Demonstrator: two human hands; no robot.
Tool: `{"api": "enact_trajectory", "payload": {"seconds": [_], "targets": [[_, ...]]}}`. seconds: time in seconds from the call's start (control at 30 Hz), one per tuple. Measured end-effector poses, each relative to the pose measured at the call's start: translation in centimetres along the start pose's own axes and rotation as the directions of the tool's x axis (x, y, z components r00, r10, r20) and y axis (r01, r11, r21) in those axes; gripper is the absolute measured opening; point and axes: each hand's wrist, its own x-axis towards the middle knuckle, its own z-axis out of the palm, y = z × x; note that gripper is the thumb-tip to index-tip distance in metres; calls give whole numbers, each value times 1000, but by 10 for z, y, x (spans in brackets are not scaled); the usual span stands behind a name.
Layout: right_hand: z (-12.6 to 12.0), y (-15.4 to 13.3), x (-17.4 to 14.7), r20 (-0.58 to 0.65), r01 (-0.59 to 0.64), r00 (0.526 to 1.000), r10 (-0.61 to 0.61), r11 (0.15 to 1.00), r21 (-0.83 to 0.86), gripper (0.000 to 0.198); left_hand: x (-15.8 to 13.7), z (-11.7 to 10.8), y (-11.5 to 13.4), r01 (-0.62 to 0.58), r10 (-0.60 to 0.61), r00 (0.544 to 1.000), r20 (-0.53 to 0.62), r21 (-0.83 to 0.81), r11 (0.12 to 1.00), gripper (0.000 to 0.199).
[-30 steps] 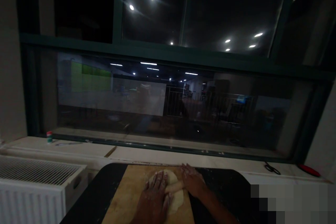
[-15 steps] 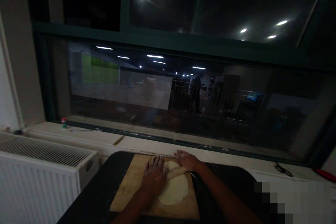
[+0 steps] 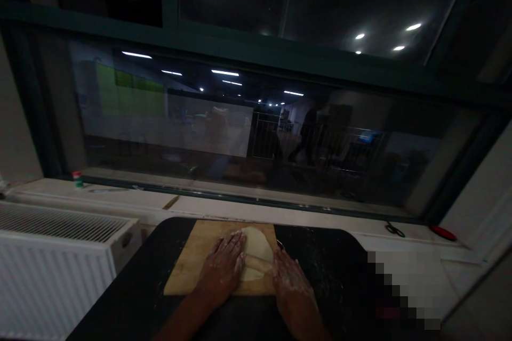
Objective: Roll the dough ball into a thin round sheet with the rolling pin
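A wooden rolling pin (image 3: pixel 258 264) lies slanted across a flat round sheet of dough (image 3: pixel 258 242). The dough rests on a wooden cutting board (image 3: pixel 184 264). My left hand (image 3: pixel 224 264), dusted with flour, presses on the pin's left end with its fingers stretched out flat and open. At the other end my floury right hand (image 3: pixel 293 279) lies over the pin near the board's right edge, its fingers extended and open. Both hands hide the pin's ends, and part of the dough is covered.
The board sits on a black table (image 3: pixel 312 245) flecked with flour. Behind it runs a windowsill (image 3: pixel 224 208) with scissors (image 3: pixel 394 229), a red oval object (image 3: pixel 442 233) and a small red-and-green container (image 3: pixel 77 179). A white radiator (image 3: pixel 60 272) stands at left.
The pin and both hands have come toward me over the dough. My right hand has moved from the board's far edge to its right side. The camera view has shifted.
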Motion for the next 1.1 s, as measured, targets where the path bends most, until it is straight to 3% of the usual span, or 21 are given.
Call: {"api": "enact_trajectory", "payload": {"seconds": [0.17, 0.3, 0.43, 0.57, 0.73, 0.9, 1.0, 1.1], "targets": [[-11, 20, 65, 118, 33, 993, -30, 999, -26, 48, 14, -5, 7, 86, -87, 993, 78, 24, 996, 46], [-3, 31, 134, 181, 160, 971, -156, 987, -9, 47, 22, 0, 7, 156, -163, 978, 128, 59, 986, 47], [12, 29, 189, 222, 322, 918, -328, 945, 64, 41, 17, 13, -1, 109, -120, 982, 143, 81, 991, 45], [27, 29, 216, 256, 363, 891, -375, 927, 94, 45, 14, 20, -4, 65, -86, 985, 152, 139, 988, 44], [34, 41, 198, 238, 347, 903, -358, 934, 87, 45, 24, 9, 2, 178, -199, 970, 143, 148, 973, 51], [14, 45, 135, 172, 246, 953, -248, 969, 37, 44, 19, 2, 8, 116, -129, 985, 112, 119, 986, 52], [0, 38, 86, 88, 129, 988, -128, 992, -9, 47, 3, 12, 8, 30, -28, 999, -19, 125, 992, 49], [-2, 32, 54, 3, 27, 1000, -27, 999, 31, 50, -8, 33, 2, -84, 120, 968, -222, 165, 983, 49]]}}
